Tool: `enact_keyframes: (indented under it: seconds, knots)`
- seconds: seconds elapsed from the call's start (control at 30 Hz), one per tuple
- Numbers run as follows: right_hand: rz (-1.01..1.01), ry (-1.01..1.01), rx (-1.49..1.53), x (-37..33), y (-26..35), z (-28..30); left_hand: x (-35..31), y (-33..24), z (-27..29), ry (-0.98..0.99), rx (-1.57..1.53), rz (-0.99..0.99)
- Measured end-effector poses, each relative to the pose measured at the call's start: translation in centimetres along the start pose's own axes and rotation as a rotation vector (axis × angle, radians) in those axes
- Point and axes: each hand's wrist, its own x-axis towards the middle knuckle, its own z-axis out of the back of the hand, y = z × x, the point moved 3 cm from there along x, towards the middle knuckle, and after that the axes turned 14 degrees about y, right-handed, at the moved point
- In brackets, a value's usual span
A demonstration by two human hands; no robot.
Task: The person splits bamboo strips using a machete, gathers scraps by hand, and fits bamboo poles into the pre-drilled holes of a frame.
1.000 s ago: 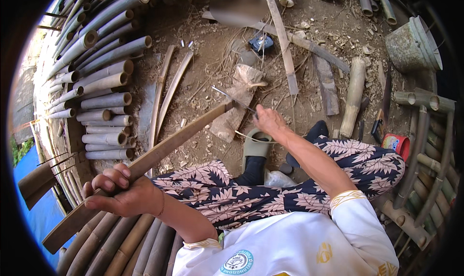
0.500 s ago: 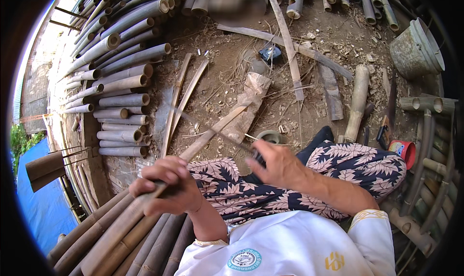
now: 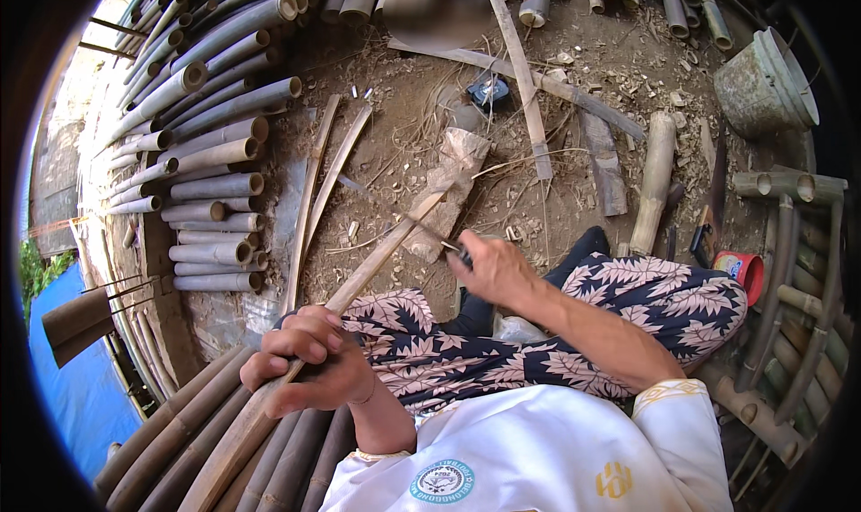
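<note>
Bamboo strip: runs slantwise from the lower left, through the left hand, to a far end over the wooden block; half a second ago it lay on much the same line, whereas a second ago it sat lower and farther left.
Left hand: fingers curled over the strip, thumb on the other side, a full grip; it is closer in to the body than a second ago.
Knife: crosses the strip between its far end and the left hand. A second ago it was at the far end; half a second ago, nearer the left hand; now it is partway back outward.
Right hand: closed around the knife handle, farther from the body than half a second ago.
Blade contact: motion blur hides the edge; cannot tell whether it bites or merely lies across.
Bearing on the work: judged a repeated pass along the strip's outer length, with the left hand as anchor.
Surroundings: two slender slats lie on the ground left of the block; stacked bamboo poles stand beyond them, apparently unaffected.
</note>
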Motion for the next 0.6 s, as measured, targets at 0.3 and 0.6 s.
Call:
enact_keyframes:
  seconds: [0.3,0.6]
  knots:
    - [0.037,-0.068,-0.079,3.7,-6.8,-1.7,0.2,0.3,1.3,0.006,0.003,0.016]
    - [-0.141,-0.040,-0.064,5.9,-9.8,-2.3,1.2,0.9,2.3,-0.045,-0.011,0.037]
